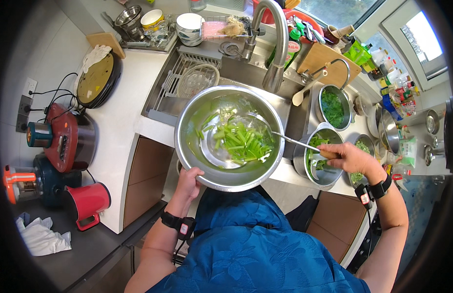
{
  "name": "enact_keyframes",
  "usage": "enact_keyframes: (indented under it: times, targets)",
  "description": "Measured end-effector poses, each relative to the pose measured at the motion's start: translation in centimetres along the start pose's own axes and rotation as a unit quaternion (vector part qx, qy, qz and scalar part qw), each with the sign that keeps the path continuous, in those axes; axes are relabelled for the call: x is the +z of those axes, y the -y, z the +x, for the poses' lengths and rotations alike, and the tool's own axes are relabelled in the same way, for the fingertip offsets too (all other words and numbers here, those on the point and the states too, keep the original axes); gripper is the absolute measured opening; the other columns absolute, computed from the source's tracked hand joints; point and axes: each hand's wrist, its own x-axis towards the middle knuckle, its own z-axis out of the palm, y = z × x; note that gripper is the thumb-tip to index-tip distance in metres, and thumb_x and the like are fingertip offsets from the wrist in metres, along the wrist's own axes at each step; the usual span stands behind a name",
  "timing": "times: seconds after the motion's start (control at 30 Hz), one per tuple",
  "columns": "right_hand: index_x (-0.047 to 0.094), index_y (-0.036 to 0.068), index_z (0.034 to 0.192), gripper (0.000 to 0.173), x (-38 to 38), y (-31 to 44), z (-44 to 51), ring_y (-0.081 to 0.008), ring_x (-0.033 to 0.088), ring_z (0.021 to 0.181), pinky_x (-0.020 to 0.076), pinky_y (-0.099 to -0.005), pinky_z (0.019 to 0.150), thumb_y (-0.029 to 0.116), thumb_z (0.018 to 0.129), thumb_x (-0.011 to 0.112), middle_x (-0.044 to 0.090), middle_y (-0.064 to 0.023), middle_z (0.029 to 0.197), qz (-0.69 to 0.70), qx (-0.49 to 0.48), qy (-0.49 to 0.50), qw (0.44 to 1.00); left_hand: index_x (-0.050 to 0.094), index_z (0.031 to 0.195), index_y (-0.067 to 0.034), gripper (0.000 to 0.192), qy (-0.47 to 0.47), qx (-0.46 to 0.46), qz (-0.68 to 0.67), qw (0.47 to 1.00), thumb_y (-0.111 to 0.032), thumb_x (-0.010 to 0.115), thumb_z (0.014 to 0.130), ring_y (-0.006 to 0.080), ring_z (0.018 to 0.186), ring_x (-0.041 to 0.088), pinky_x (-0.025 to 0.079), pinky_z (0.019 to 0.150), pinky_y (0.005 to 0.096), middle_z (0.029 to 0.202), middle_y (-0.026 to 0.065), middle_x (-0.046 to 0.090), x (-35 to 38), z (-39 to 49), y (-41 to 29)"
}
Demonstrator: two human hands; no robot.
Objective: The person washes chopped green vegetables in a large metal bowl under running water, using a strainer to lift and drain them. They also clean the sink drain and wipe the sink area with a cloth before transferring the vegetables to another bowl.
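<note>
My left hand (pixel 190 182) grips the near left rim of a large stainless steel bowl (pixel 226 178), thumb over the edge. Cut green stalks, which look like celery, (pixel 241 141) lie in its middle, in what looks like water. My right hand (pixel 346 157) is closed around the wooden handle of a wire strainer (pixel 252 122), whose mesh head is in the bowl among the stalks. Beneath my right hand stands a metal pot (pixel 303 164) with green pieces (pixel 316 143) and a curved, light-coloured utensil (pixel 314 168) in it.
Behind the bowl are the sink with its faucet (pixel 275 73), a drying rack (pixel 168 88) and a wooden spoon (pixel 308 89). A colander of leafy greens (pixel 332 106) and further bowls stand at right. At left are a red kettle (pixel 91 205) and a red cooker (pixel 65 135).
</note>
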Motion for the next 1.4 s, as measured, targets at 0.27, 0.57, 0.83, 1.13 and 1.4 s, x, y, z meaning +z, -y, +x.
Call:
enact_keyframes:
  times: [0.27, 0.57, 0.83, 1.13, 1.4]
  targets:
    - [0.047, 0.012, 0.134, 0.051, 4.2, 2.0, 2.4, -0.0088, 0.048, 0.057, 0.0395, -0.0231, 0.050, 0.008, 0.085, 0.060, 0.056, 0.0003, 0.077, 0.240, 0.149, 0.145, 0.948, 0.046, 0.120, 0.000, 0.052, -0.021, 0.041, 0.041, 0.998, 0.004, 0.051, 0.068, 0.0222, 0.084, 0.061, 0.054, 0.063, 0.0322, 0.103, 0.0116, 0.057, -0.4, 0.9, -1.0]
    - [0.047, 0.010, 0.134, 0.050, 11.0, 0.5, 4.2, -0.0098, 0.042, 0.048, 0.0332, -0.0235, 0.042, 0.007, 0.085, 0.061, 0.050, -0.0022, 0.067, 0.541, 0.157, 0.170, 0.808, 0.046, 0.120, 0.001, 0.054, -0.021, 0.055, 0.032, 0.998, 0.005, 0.051, 0.066, 0.0226, 0.087, 0.060, 0.053, 0.067, 0.0325, 0.103, 0.0102, 0.057, 0.0, 0.5, -1.5]
    - [0.049, 0.008, 0.132, 0.048, 9.5, 0.1, -0.2, -0.0091, 0.043, 0.046, 0.0343, -0.0225, 0.042, 0.005, 0.085, 0.059, 0.051, -0.0028, 0.067, 0.541, 0.162, 0.090, 0.821, 0.048, 0.116, 0.002, 0.051, -0.018, 0.022, 0.045, 0.999, 0.005, 0.052, 0.066, 0.0212, 0.085, 0.059, 0.051, 0.068, 0.0305, 0.101, 0.0098, 0.057, 0.1, 0.0, -1.1]
    - [0.047, 0.008, 0.133, 0.048, 8.2, -0.4, -5.7, -0.0068, 0.039, 0.044, 0.0315, -0.0218, 0.041, 0.000, 0.087, 0.056, 0.046, 0.0012, 0.063, 0.518, 0.147, 0.005, 0.843, 0.050, 0.114, 0.006, 0.045, 0.005, -0.028, 0.083, 0.996, 0.002, 0.052, 0.069, 0.0288, 0.090, 0.061, 0.052, 0.078, 0.0405, 0.101, 0.0151, 0.060, -0.1, 0.1, -0.5]
    - [0.046, 0.008, 0.134, 0.049, 8.6, -1.3, -7.6, -0.0081, 0.039, 0.044, 0.0331, -0.0221, 0.042, 0.000, 0.087, 0.055, 0.047, 0.0007, 0.062, 0.537, 0.137, -0.015, 0.832, 0.049, 0.116, 0.000, 0.049, 0.006, -0.008, 0.048, 0.999, 0.004, 0.052, 0.068, 0.0228, 0.086, 0.061, 0.052, 0.070, 0.0331, 0.100, 0.0095, 0.059, 1.1, -0.1, 0.1]
